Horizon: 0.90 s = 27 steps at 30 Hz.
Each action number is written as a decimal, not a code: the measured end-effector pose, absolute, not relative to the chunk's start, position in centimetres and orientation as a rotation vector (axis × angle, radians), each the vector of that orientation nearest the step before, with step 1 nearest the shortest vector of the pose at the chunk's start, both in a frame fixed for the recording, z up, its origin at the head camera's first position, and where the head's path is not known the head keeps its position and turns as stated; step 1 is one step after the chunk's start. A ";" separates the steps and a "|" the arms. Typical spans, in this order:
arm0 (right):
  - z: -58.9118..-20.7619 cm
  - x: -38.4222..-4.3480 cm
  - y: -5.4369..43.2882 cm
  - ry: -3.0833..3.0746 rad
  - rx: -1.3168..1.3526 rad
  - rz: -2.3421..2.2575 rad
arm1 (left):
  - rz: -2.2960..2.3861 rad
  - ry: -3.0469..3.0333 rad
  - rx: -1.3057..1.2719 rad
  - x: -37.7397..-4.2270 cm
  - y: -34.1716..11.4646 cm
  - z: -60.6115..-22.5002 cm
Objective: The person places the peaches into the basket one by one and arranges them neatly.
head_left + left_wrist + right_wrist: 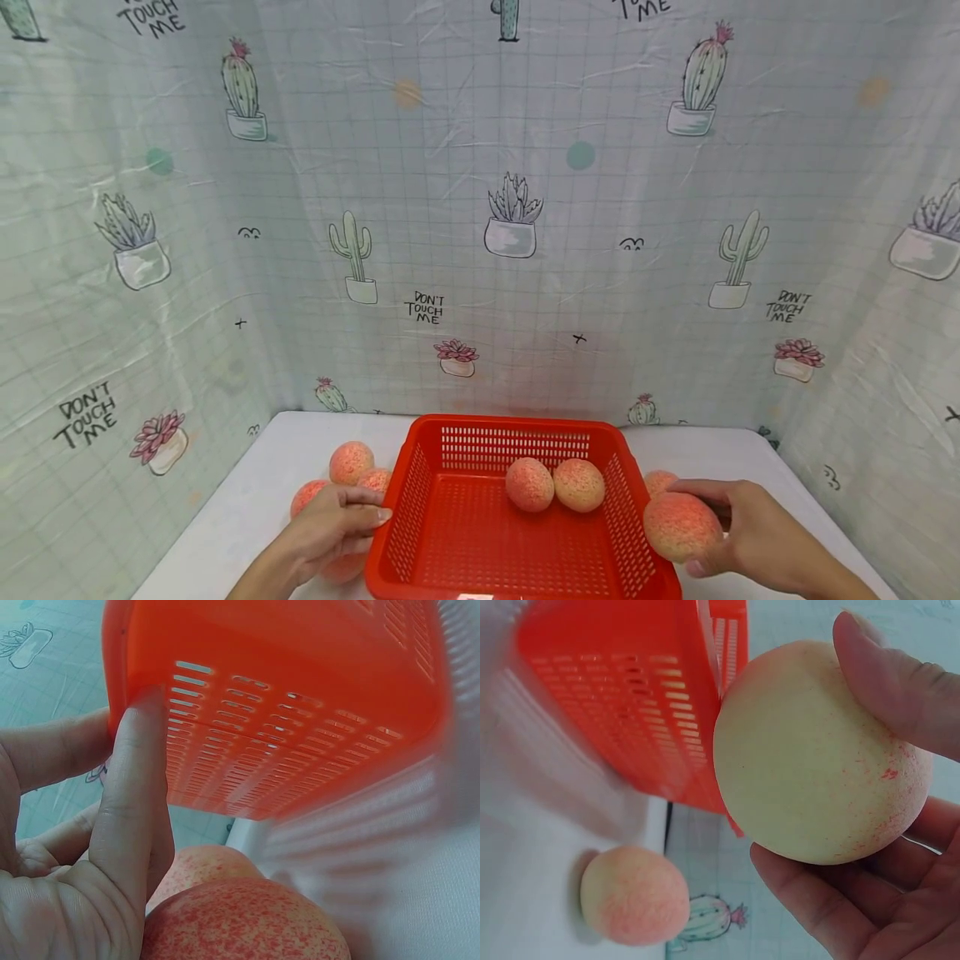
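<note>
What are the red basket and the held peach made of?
Red basket: probably plastic, smooth and slightly shiny, with neat rows of moulded slots. Held peach: matte, maybe painted foam, since red speckles dot pale yellow, but I can't be sure.

Glossy plastic basket, matt peach, creased sheet.
The basket looks like smooth moulded plastic, its sides pierced with slots; the peach looks dull and smooth on its pale side — slightly grainy where speckled. The table has a finely textured top with a soft sheen — the sheet, thin and plastic-like, shines along its wrinkles.
</note>
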State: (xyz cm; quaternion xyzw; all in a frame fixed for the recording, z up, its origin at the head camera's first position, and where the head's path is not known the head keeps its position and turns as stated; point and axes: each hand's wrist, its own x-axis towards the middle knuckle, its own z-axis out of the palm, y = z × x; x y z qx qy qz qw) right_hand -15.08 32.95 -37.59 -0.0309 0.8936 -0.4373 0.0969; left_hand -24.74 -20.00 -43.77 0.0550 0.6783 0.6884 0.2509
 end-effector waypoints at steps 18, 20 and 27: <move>-37.1 -16.5 29.2 2.638 -0.183 -1.295 | 1.882 1.859 0.141 -24.8 -19.9 -43.9; -37.1 -16.6 28.8 2.625 -0.183 -1.305 | 1.882 1.863 0.138 -24.7 -19.9 -43.9; -37.0 -17.1 27.4 2.635 -0.247 -1.284 | 1.884 1.861 0.126 -24.4 -20.0 -43.9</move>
